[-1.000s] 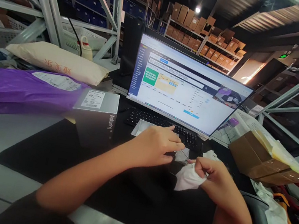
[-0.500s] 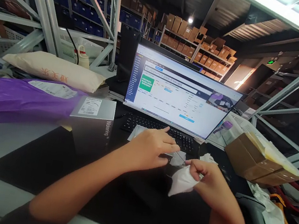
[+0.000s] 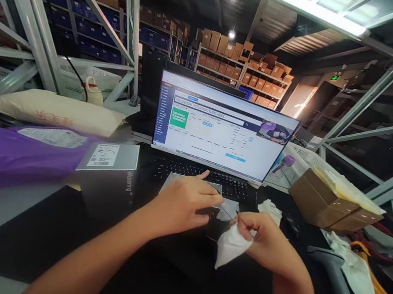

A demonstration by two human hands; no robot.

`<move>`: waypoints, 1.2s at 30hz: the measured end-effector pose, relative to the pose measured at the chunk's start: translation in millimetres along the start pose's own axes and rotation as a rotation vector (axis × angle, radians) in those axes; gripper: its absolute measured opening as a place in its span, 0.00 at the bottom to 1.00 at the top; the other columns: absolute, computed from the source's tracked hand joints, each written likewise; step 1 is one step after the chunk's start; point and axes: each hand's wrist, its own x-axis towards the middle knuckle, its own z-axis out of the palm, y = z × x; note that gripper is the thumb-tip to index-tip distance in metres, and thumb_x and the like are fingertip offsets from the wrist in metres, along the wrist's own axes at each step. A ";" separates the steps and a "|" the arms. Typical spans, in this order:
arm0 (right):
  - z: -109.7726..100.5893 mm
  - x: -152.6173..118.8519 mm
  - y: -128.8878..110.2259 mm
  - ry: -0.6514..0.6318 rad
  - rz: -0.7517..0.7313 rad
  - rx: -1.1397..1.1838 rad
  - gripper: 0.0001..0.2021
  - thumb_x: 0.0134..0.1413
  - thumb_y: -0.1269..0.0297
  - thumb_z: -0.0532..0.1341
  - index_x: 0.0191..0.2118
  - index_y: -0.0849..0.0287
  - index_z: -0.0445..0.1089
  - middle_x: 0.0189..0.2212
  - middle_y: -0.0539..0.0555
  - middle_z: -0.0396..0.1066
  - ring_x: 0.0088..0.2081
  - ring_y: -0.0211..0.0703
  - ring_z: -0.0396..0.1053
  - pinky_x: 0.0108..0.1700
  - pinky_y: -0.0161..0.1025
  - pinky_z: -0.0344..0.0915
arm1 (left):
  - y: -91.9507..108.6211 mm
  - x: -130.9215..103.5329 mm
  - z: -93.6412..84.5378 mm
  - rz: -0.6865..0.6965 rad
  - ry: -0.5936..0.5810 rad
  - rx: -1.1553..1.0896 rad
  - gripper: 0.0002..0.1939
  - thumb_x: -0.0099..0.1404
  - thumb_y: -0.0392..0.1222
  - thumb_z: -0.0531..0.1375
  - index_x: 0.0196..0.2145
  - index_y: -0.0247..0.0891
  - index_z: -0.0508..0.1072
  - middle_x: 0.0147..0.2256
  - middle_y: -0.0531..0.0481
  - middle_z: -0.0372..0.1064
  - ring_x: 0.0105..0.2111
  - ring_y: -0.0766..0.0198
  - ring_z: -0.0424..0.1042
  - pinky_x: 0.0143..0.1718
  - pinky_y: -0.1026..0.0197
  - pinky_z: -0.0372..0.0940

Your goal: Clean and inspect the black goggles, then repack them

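Observation:
My left hand lies palm down with fingers stretched out, over a flat grey box or tray in front of the keyboard. What is beneath the palm is hidden. A white cloth or tissue hangs from my right hand, whose thumb and fingers pinch it. Near the right fingertips a thin dark wire-like piece runs toward the left fingers; its kind is not clear. A small pale sheet shows between the hands. To the left stands a grey box with a label on its top.
A lit monitor stands behind the keyboard. On the left lie a purple bag and a cream package. At right are a cardboard box, crumpled white paper, a mouse and a handheld scanner. A black mat covers the desk.
The camera view has shifted, so most things sit lower and further left. Both hands keep nearly the same pose, and the white cloth stays pinched in my right hand.

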 end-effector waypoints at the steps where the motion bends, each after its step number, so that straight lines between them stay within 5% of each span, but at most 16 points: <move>1: 8.9 2.5 -2.3 0.058 0.025 -0.009 0.16 0.42 0.78 0.58 0.21 0.56 0.48 0.19 0.42 0.51 0.25 0.33 0.47 0.26 0.34 0.45 | 2.6 0.3 5.8 0.016 -0.003 0.029 0.13 0.60 0.29 0.59 0.42 0.37 0.76 0.38 0.50 0.78 0.36 0.64 0.77 0.65 0.40 0.57; 6: 35.8 11.1 -11.4 0.284 0.062 -0.134 0.14 0.43 0.78 0.56 0.22 0.57 0.48 0.18 0.42 0.49 0.24 0.33 0.45 0.25 0.34 0.43 | 5.9 -0.1 14.2 0.080 -0.003 0.119 0.10 0.64 0.29 0.57 0.39 0.35 0.76 0.38 0.47 0.78 0.39 0.63 0.77 0.65 0.42 0.56; 11: -0.2 2.3 -2.0 -0.054 -0.060 0.031 0.16 0.42 0.79 0.57 0.22 0.56 0.47 0.20 0.42 0.50 0.25 0.33 0.46 0.26 0.33 0.45 | -2.0 -1.6 -11.8 -0.014 0.003 -0.061 0.16 0.58 0.30 0.61 0.45 0.39 0.76 0.42 0.50 0.78 0.41 0.63 0.77 0.66 0.38 0.53; 14: -13.5 -1.7 2.2 -0.110 -0.043 0.070 0.16 0.40 0.80 0.56 0.22 0.56 0.47 0.19 0.42 0.48 0.24 0.32 0.44 0.25 0.33 0.43 | -1.0 -1.1 -11.3 -0.044 0.005 -0.112 0.17 0.57 0.29 0.61 0.44 0.39 0.77 0.41 0.51 0.79 0.38 0.64 0.77 0.66 0.37 0.53; 19: 20.9 4.6 -4.5 0.137 0.049 0.055 0.17 0.40 0.79 0.58 0.21 0.56 0.46 0.19 0.42 0.47 0.24 0.33 0.44 0.24 0.34 0.42 | 6.9 0.3 9.7 0.009 0.006 0.023 0.14 0.59 0.28 0.60 0.43 0.37 0.76 0.39 0.49 0.78 0.37 0.64 0.77 0.66 0.39 0.54; 23: 46.0 13.2 -8.9 0.339 0.017 -0.153 0.15 0.40 0.80 0.56 0.22 0.56 0.47 0.18 0.41 0.48 0.23 0.32 0.44 0.25 0.34 0.42 | 2.6 -1.3 8.0 0.098 0.029 0.169 0.11 0.63 0.28 0.58 0.43 0.35 0.75 0.41 0.46 0.78 0.43 0.62 0.77 0.67 0.40 0.53; 28: 10.9 6.6 -1.4 -0.002 -0.103 -0.026 0.15 0.42 0.81 0.55 0.23 0.56 0.47 0.20 0.41 0.49 0.25 0.32 0.45 0.26 0.33 0.44 | -10.2 -4.0 -10.4 0.018 0.016 -0.012 0.18 0.59 0.29 0.61 0.47 0.40 0.75 0.43 0.50 0.78 0.42 0.63 0.77 0.67 0.37 0.51; 31: -6.5 0.8 1.5 -0.079 -0.118 0.015 0.16 0.42 0.80 0.56 0.22 0.56 0.46 0.19 0.41 0.49 0.24 0.32 0.45 0.25 0.33 0.44 | -9.3 -3.4 -12.3 -0.003 0.034 -0.050 0.18 0.58 0.28 0.61 0.46 0.40 0.76 0.41 0.51 0.78 0.39 0.65 0.77 0.67 0.37 0.51; 36: 24.5 6.4 -6.0 0.165 0.002 0.104 0.17 0.40 0.77 0.58 0.20 0.56 0.45 0.18 0.41 0.47 0.24 0.32 0.44 0.24 0.33 0.43 | 1.9 -1.1 -1.1 0.021 0.045 0.026 0.15 0.58 0.28 0.60 0.43 0.37 0.76 0.39 0.50 0.78 0.36 0.65 0.76 0.67 0.38 0.53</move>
